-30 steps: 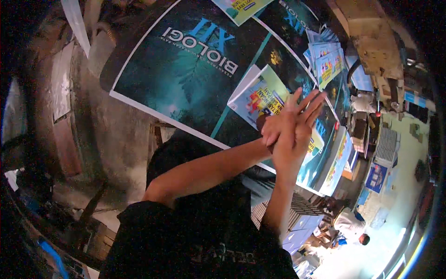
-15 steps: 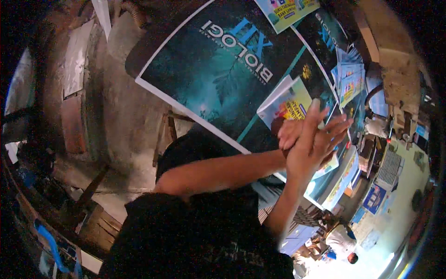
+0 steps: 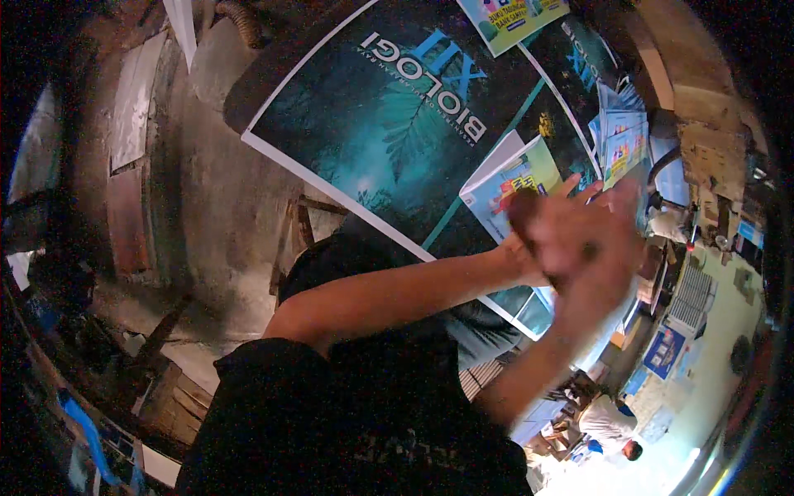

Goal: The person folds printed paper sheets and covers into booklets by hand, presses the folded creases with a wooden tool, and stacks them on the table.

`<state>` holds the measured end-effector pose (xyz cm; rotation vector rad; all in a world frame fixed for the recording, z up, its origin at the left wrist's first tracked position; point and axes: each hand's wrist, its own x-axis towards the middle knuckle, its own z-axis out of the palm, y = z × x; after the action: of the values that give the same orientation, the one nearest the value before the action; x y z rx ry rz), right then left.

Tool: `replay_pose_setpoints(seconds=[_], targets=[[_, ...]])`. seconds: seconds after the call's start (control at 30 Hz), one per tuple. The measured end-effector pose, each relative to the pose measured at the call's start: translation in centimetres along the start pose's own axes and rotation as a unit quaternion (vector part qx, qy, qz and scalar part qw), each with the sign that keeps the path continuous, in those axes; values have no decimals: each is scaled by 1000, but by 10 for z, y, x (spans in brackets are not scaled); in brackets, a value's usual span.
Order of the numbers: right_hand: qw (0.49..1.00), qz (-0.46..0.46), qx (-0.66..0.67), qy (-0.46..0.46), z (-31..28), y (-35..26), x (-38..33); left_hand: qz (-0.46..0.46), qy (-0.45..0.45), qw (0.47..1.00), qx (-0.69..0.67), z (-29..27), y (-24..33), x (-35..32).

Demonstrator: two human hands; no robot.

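My left hand (image 3: 536, 241) and my right hand (image 3: 610, 248) meet and overlap above the table, both smeared by motion. Their fingers are too blurred to tell whether they grip anything. Just under and left of them lies a small yellow-and-blue booklet (image 3: 496, 186) with its cover partly lifted; the hands hide its lower right part. It rests on a large dark teal printed sheet (image 3: 356, 132) with a leaf picture and white border.
Several small blue booklets (image 3: 624, 136) lie in a fanned pile right of the hands. Another yellow-green booklet (image 3: 513, 25) lies at the far edge. A wooden stool (image 3: 302, 223) stands at the left. A person in a light shirt (image 3: 608, 420) is at the lower right.
My right hand, earlier laid across the left with spread fingers, has shifted right and become blurred. My left hand has moved slightly right with it. The booklets stay in place.
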<state>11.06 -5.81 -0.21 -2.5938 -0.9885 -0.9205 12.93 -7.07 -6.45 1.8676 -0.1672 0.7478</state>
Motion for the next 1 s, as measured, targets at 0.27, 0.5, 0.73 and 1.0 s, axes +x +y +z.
replay_pose_setpoints(seconds=[0.27,0.5,0.73,1.0], targets=[[995,-54,-24,74,18,-26,-31,-9,24,871,-490,11,-37,-13],[855,253,427,-151,-91,27,14,60,-37,981,182,-41,-45,8],[788,444,425,-28,-115,87,-44,68,-59,968,235,-15,-7,19],[819,389,410,-98,-77,105,-68,128,-136,874,449,-17,-6,13]])
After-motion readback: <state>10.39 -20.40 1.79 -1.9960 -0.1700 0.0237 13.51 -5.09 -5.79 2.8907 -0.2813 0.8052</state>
